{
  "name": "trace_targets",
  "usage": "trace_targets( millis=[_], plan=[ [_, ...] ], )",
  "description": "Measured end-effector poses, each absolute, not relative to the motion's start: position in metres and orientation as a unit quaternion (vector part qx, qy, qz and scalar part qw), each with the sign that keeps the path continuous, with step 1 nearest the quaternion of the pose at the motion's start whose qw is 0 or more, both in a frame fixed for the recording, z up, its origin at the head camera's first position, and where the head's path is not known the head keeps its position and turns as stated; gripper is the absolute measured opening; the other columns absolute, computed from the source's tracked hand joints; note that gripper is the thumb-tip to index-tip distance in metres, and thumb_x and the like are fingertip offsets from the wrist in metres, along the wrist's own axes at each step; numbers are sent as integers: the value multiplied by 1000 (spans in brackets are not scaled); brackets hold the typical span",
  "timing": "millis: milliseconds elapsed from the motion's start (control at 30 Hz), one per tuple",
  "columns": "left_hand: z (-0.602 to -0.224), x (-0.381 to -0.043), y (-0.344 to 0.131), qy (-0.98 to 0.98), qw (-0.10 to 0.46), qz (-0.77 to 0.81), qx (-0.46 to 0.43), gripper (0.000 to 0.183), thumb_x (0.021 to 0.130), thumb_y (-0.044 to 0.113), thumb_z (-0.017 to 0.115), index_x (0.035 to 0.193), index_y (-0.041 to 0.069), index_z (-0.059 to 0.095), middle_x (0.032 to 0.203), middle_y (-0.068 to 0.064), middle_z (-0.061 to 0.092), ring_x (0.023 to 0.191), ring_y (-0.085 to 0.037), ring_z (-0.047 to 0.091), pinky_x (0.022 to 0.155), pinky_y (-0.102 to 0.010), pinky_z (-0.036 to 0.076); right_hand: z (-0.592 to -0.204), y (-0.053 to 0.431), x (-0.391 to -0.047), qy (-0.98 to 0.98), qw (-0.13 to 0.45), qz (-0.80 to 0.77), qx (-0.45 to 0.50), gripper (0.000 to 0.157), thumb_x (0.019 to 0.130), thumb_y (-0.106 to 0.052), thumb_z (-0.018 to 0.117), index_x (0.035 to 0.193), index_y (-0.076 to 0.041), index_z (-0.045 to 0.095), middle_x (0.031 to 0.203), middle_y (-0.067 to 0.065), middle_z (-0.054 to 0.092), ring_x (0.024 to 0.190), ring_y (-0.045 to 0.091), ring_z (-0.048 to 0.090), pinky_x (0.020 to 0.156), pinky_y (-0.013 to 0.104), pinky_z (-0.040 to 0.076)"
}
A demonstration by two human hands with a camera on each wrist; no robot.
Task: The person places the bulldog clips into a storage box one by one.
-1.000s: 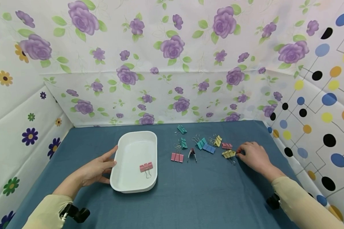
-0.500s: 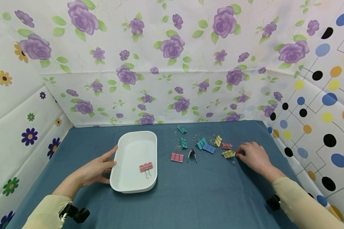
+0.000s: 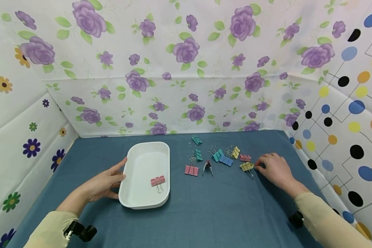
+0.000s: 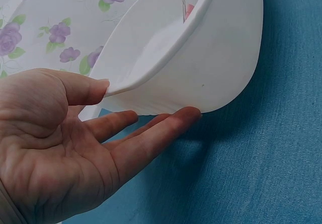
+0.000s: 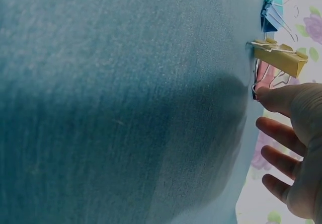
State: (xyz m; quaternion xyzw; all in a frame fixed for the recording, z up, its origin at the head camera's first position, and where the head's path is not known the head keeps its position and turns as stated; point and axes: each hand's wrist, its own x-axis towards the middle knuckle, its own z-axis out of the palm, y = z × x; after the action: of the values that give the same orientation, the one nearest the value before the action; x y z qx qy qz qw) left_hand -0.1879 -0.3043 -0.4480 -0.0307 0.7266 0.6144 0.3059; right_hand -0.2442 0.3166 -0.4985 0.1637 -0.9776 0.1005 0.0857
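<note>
Blue cloth [image 3: 217, 206] under tray [image 3: 139, 168], floral backdrop [image 3: 165, 106]

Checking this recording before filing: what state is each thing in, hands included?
White tray: open side up.
Pink clip: inside the tray, wire handle extended.
Loose clips: spread across the blue cloth.
Nearer yellow clip: outside the tray, wires extended.
Left hand: fingers extended, touching the tray.
Right hand: beside that yellow clip, grip unclear.
</note>
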Motion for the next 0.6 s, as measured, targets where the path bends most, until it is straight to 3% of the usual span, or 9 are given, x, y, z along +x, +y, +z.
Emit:
trace_targets(
  millis=[600],
  plan=[
    [-446,-187,-304,725,306,616,-32,75,113,21,44,163,42,-7,165,-30,2,144,-56,27,85,-57,56,-495,312,-242,-968,132,89,196,5,91,-18,80,94,-15,79,104,9,72,109,38,59,91,62,44]
  ],
)
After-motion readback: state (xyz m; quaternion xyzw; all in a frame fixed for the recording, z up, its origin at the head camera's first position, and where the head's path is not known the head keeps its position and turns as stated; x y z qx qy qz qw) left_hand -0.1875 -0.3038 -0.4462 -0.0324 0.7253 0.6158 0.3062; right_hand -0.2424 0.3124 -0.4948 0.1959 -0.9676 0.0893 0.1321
